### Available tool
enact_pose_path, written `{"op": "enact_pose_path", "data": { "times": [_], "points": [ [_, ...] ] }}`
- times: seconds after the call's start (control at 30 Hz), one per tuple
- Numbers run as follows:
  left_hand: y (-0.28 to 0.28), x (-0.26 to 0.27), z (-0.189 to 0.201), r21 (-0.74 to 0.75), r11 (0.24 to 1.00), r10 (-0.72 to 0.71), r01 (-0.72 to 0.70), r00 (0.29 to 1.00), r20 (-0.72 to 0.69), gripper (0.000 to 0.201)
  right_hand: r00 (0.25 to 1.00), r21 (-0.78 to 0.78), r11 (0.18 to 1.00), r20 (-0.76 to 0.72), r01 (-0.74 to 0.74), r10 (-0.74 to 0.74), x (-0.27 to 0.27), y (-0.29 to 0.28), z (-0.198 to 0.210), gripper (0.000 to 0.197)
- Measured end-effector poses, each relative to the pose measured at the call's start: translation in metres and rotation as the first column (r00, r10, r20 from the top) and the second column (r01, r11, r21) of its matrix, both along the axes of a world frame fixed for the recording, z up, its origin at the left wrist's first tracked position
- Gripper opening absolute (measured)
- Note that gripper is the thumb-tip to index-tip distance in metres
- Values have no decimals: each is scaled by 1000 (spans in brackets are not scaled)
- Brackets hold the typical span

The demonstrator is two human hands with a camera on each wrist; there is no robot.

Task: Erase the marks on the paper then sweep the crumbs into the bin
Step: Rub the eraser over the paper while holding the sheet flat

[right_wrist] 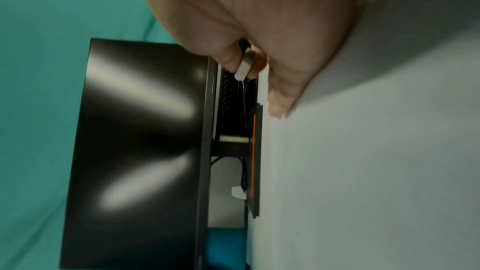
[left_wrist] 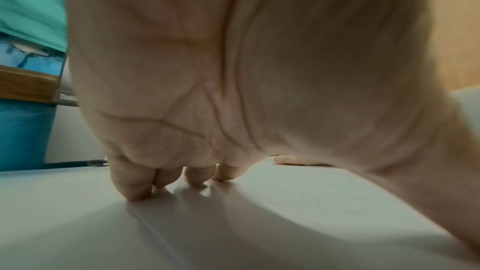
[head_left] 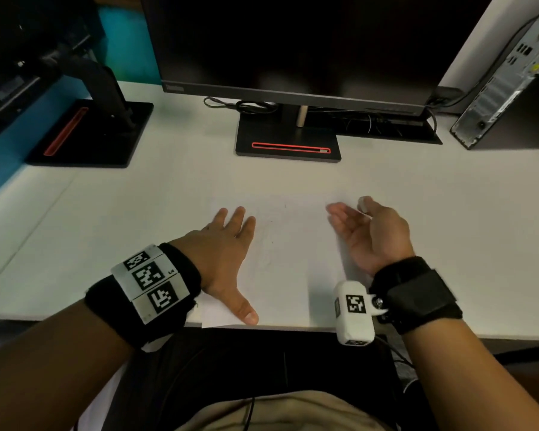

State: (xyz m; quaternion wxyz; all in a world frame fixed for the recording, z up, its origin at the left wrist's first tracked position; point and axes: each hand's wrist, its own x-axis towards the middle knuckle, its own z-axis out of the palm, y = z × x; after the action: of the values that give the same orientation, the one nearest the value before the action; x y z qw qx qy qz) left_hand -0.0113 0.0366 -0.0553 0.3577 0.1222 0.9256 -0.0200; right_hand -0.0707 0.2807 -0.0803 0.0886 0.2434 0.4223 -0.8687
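The paper lies flat on the white desk, right at the near edge in front of the person. It has only very faint pencil marks in its middle. Paper like this is thin and light. I think it would slide or crumple if someone rubbed it with nothing holding it down.

The left hand lies flat on the left side of the paper. Its fingers are spread and straight, and the thumb sits by the desk edge. It holds nothing and just presses down. That looks like a good place to pin the sheet.

The right hand stands on its side on the right part of the paper, palm turned in. Its long fingers are loose and nearly straight. The thumb and first finger pinch a small white eraser. The eraser is small and looks a little soft, so a pinch should be enough.

I cannot make out any crumbs; they would be too small to see. I see no bin anywhere either, so I cannot say what is in it.

Behind the paper stands a dark monitor on a black base. A computer tower stands at the far right.
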Motion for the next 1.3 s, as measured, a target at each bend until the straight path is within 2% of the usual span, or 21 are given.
{"op": "enact_pose_path", "data": {
  "times": [0.07,0.1,0.17,0.23,0.3,0.33,0.37,0.4,0.47,0.53,0.57,0.63,0.73,0.83,0.9,0.93,1.0,1.1,1.17,1.23,1.3],
  "points": [
    [0,0,0,-2,1000,1,-1,1000,-2,165,998,-46,998,-35,50,-51,7,3,8,22],
    [0,0,0,-2,1000,4,-4,1000,-4,165,999,-85,996,-32,-11,8,14,-3,11,22],
    [1,0,0,0,1000,10,-10,1000,-10,165,965,-118,959,24,-256,261,35,-30,10,21],
    [2,1,0,-1,1000,12,-12,1000,-13,165,815,-97,823,110,-560,568,53,-58,4,32],
    [3,2,1,-5,1000,14,-14,1000,-16,165,680,-109,695,148,-711,719,54,-73,-2,46],
    [3,2,2,-8,1000,12,-12,1000,-19,165,682,-126,697,144,-706,717,45,-73,-4,49],
    [2,3,2,-10,1000,9,-9,1000,-20,165,733,-137,746,137,-652,666,31,-70,-5,49],
    [2,3,3,-11,1000,7,-7,1000,-18,165,816,-127,825,123,-551,565,15,-62,-5,47],
    [1,3,3,-11,1000,8,-8,1000,-10,165,966,-39,968,69,-246,248,-16,-39,-3,33],
    [1,2,3,-14,1000,2,-2,1000,-9,165,1000,48,999,8,7,-8,-33,-11,2,23],
    [1,1,3,-16,1000,-4,4,1000,-6,164,998,59,996,-7,64,-64,-35,0,5,20],
    [0,-2,4,-13,1000,-12,12,1000,7,160,999,22,999,-23,48,-47,-28,7,13,18],
    [-4,-7,6,20,1000,4,-4,1000,6,148,980,-56,978,-14,-200,200,0,-22,23,31],
    [-6,-9,4,38,999,6,-4,999,-52,139,819,-80,823,84,-562,568,21,-61,8,36],
    [-6,-7,3,55,998,23,-19,997,-71,139,743,-79,752,117,-654,658,12,-73,-3,49],
    [-6,-6,3,64,998,34,-29,997,-76,141,757,-97,765,111,-637,644,1,-72,-6,52],
    [-7,-4,3,73,996,63,-57,995,-76,143,846,-89,854,118,-513,521,-25,-64,-3,49],
    [-10,-3,4,69,994,91,-87,994,-56,145,989,42,990,69,-138,135,-52,-34,9,24],
    [-11,-3,4,72,994,86,-82,995,-55,145,999,88,995,9,37,-38,-55,-15,16,18],
    [-10,-5,5,61,996,69,-65,995,-67,146,998,77,995,-16,56,-55,-46,-11,19,17],
    [-6,-7,7,42,998,58,-55,996,-71,145,994,32,993,-8,-112,113,-28,-22,18,18]
  ]
}}
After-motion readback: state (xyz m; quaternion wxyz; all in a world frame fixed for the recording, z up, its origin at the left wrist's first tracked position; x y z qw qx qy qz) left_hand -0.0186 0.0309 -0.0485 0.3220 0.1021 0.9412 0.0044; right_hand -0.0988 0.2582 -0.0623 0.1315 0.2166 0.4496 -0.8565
